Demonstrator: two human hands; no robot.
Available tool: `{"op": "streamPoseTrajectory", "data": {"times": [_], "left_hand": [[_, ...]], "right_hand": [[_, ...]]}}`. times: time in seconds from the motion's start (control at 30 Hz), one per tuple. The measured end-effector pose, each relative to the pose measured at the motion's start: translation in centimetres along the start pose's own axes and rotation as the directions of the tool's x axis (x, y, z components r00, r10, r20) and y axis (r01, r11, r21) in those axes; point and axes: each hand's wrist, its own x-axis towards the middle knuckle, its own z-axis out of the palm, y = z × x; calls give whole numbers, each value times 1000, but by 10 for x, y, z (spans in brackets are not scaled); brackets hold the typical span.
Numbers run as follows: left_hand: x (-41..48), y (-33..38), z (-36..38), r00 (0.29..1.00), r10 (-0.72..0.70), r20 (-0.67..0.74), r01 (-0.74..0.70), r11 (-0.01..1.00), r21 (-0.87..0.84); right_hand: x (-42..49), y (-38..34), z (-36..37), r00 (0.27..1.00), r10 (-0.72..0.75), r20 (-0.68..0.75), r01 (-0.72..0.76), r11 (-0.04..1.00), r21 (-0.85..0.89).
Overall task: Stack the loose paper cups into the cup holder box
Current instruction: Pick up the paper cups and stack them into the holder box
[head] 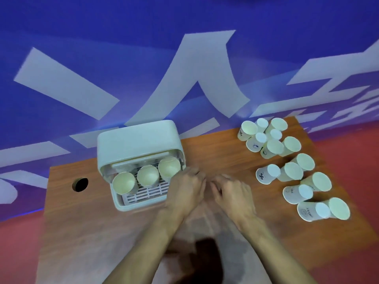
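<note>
Between box (141, 144) and loose cups (291, 171), hands (189, 191) sit close.

White cup holder box (139, 140) with lid raised, three cups (147, 176) mouth-up inside, loose paper cups (291, 160) scattered far right

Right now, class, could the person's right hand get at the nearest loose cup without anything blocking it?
Probably yes: the right hand seems empty, and only bare table lies between it and that cup; the cup holder box sits on its other side.
</note>
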Motion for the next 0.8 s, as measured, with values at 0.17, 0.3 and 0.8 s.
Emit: {"op": "streamPoseTrajectory", "data": {"times": [0.17,0.3,0.8], "left_hand": [[34,49,27,995,84,50,-85,996,8],[60,91,60,981,139,138,-134,990,-42],[135,265,198,808,407,427,-429,902,-48]], "right_hand": [[3,67,-14,993,109,-41,-107,993,47],[1,125,-22,980,195,-42,-192,979,69],[-76,327,7,887,459,-53,-462,881,-101]]}}
